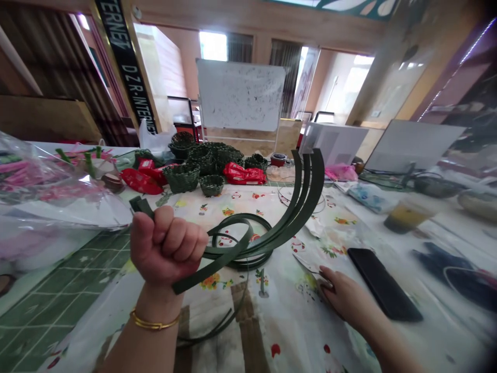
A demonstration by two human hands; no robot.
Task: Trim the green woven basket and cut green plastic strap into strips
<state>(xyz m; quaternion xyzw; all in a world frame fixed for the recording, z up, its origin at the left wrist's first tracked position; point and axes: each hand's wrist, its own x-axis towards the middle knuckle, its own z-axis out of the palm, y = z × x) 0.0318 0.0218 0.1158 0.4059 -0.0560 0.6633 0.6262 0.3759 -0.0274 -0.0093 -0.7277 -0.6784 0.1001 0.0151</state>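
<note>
My left hand [165,246] is raised above the table in a fist, closed around several flat dark green strips [287,217]. The strips curve up and to the right, their free ends standing near the middle of the view. A coil of the same green strip [238,243] lies on the flowered tablecloth below them. My right hand [344,295] rests low on the table at the lower right, fingers flat on a pair of scissors [310,267] whose blades poke out to the left. A gold bangle [153,324] circles my left wrist.
Several small woven green baskets [194,168] and red packets [244,173] sit at the table's far side. A black phone [382,282] lies right of my right hand. Clear plastic bags [46,191] pile at the left. A whiteboard [240,96] stands behind.
</note>
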